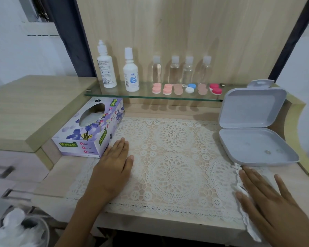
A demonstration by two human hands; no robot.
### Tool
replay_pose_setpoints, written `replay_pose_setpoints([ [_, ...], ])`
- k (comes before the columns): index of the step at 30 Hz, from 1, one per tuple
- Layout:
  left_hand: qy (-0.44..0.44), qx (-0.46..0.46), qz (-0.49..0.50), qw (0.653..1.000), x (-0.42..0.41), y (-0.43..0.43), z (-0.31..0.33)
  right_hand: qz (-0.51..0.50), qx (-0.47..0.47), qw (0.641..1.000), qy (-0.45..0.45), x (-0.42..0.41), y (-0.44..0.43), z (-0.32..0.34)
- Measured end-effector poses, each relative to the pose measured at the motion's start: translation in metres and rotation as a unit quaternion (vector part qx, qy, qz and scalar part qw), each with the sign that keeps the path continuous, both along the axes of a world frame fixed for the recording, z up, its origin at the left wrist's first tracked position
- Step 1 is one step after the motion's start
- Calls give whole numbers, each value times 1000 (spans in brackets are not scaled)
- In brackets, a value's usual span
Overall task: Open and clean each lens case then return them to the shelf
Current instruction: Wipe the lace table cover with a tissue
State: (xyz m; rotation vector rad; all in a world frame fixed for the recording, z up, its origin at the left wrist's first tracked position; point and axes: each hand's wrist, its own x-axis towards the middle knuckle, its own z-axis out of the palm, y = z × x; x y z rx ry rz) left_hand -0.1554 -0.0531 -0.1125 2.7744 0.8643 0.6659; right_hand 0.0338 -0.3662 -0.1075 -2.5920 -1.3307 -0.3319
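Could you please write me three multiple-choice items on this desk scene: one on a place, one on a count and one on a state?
1. Where are the lens cases?
A. on the glass shelf
B. inside the tissue box
C. on the lace mat

2. How many clear bottles stand on the shelf?
A. two
B. four
C. six

3. In what state is the grey box?
A. shut
B. open
C. upside down

Answers:
1 A: the cases sit in a row along the shelf.
2 B: four capped clear bottles stand behind the cases.
3 B: its lid stands raised behind the base.
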Motion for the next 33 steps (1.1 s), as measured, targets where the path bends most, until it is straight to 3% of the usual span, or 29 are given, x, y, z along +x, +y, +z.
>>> replay_pose_setpoints([
  [19,-4,7,-7,1000,1,0,1,49,64,996,-43,-39,30,-5],
  [28,-16,12,-12,1000,1,1,-2,-17,-48,999,-10,-38,84,8],
  [33,-21,24,-14,999,1,1,-3,-23,-94,994,54,-20,118,22],
])
